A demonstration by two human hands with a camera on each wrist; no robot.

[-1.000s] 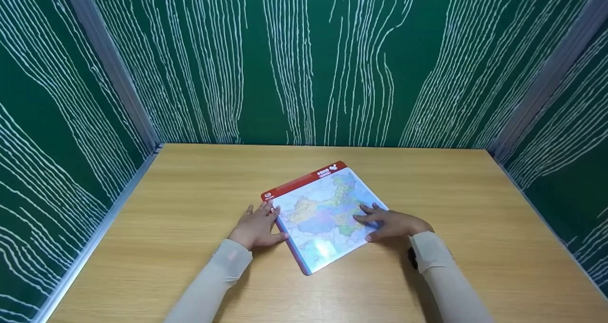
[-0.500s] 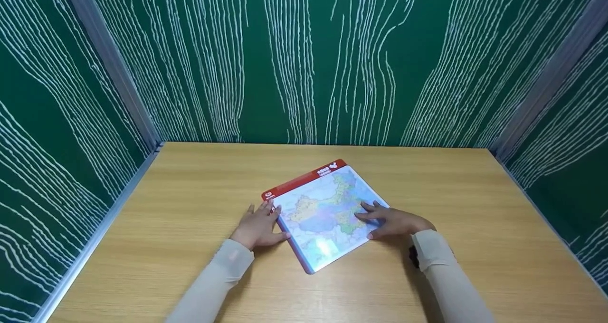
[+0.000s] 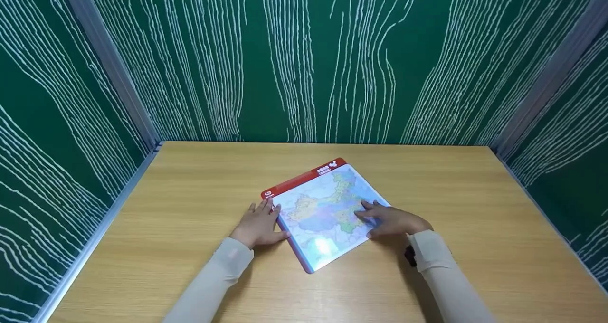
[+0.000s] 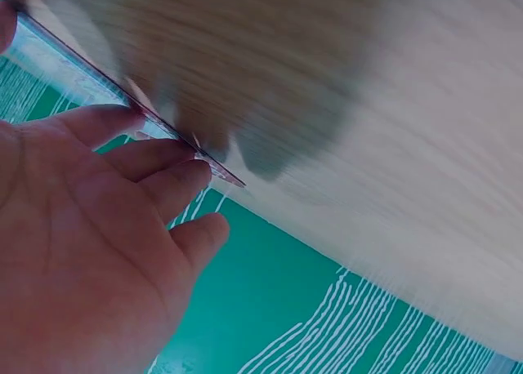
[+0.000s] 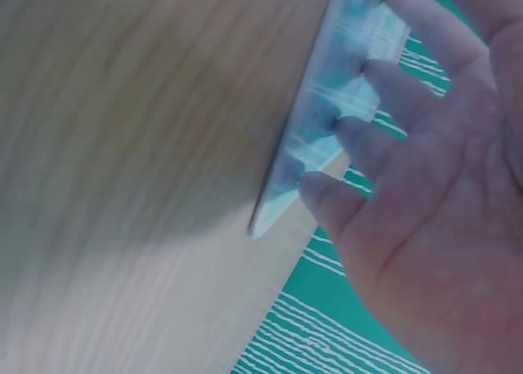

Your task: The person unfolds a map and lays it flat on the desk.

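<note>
A thin flat map board (image 3: 327, 213) with a red header strip lies turned at an angle on the wooden table. Its face shows a pastel coloured map of China and a bright glare spot near the front. My left hand (image 3: 259, 225) is at its left edge, fingers spread, fingertips right at the rim and thumb lower down. Over the right part of the map, my right hand (image 3: 396, 222) rests its spread fingertips on the surface, hiding the right corner. In the right wrist view, the fingertips of that hand touch the glossy board (image 5: 306, 137); its palm stays raised.
The wooden table (image 3: 190, 180) extends around the board on all sides. Green walls (image 3: 275, 61) with white wavy lines stand behind it and at both sides, joined by grey corner posts (image 3: 111, 61). Light sleeves (image 3: 209, 275) cover both forearms.
</note>
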